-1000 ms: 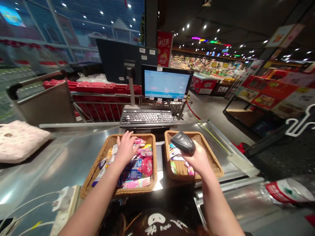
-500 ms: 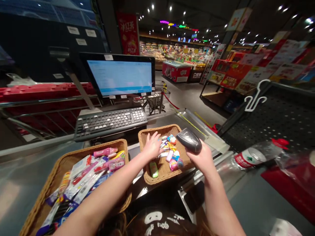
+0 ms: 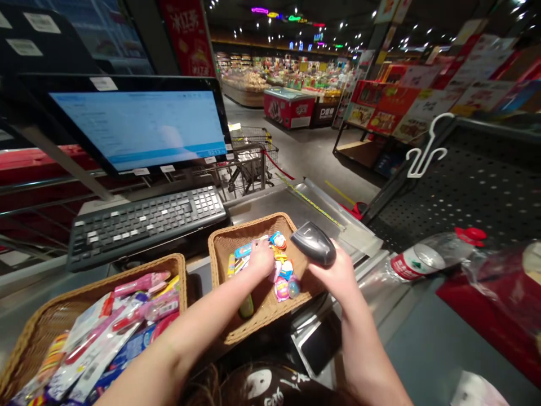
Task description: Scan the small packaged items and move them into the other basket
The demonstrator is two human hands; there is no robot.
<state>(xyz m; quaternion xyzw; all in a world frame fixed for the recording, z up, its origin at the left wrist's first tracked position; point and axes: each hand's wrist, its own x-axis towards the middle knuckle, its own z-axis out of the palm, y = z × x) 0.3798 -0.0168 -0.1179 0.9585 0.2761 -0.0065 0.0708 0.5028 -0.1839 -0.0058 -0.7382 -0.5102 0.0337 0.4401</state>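
Note:
My right hand (image 3: 335, 276) is wrapped around a black handheld barcode scanner (image 3: 313, 242), held over the right side of a small wicker basket (image 3: 220, 248). Inside that basket, my left hand (image 3: 261, 258) reaches down among wrapped sweets (image 3: 284, 270), its fingers curled; whatever is under the fingertips is hidden. A round-ended green item (image 3: 246, 306) lies in the basket below my left wrist. Left of my left forearm is a larger wicker basket (image 3: 185, 282) full of packaged sweets and pink toy-like items (image 3: 141, 283).
A keyboard (image 3: 147, 223) and a lit monitor (image 3: 139, 127) stand at the back left. On the right are a clear plastic bottle with a red cap (image 3: 422, 260) and a white hanger (image 3: 426, 149) on a black perforated panel (image 3: 477, 186). A shopping cart (image 3: 249, 158) is beyond the counter.
My left hand has gone from spread fingers at the basket's left side to curled fingers among the sweets. The scanner stays in my right hand. The view has shifted.

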